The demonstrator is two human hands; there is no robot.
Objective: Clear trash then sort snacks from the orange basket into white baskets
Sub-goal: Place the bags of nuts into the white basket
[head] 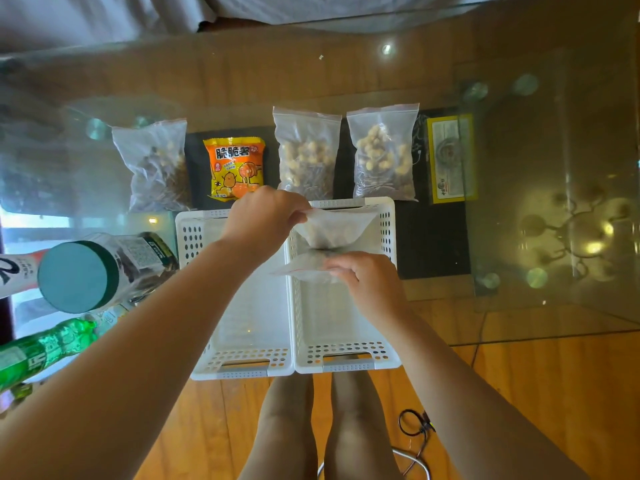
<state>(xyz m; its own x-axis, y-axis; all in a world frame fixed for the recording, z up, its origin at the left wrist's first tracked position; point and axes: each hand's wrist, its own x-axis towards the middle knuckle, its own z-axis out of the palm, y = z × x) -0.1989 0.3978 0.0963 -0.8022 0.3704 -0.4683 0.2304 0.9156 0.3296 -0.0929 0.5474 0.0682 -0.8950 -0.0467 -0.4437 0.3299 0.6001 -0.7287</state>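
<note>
Clear zip bag is held over the far end of the right white basket, long axis roughly toward/away from the person, twisted at mid-length. Left hand pinches its far edge, right hand pinches the near zip edge. Bag looks translucent and crumpled; contents cannot be told. Count: two white baskets, left one touching the right; beyond them on the glass bench, three nut-filled zip bags and one orange snack packet.

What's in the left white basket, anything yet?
Empty: the left white basket shows only bare floor. Both hands hold a clear bag over the right basket.
</note>
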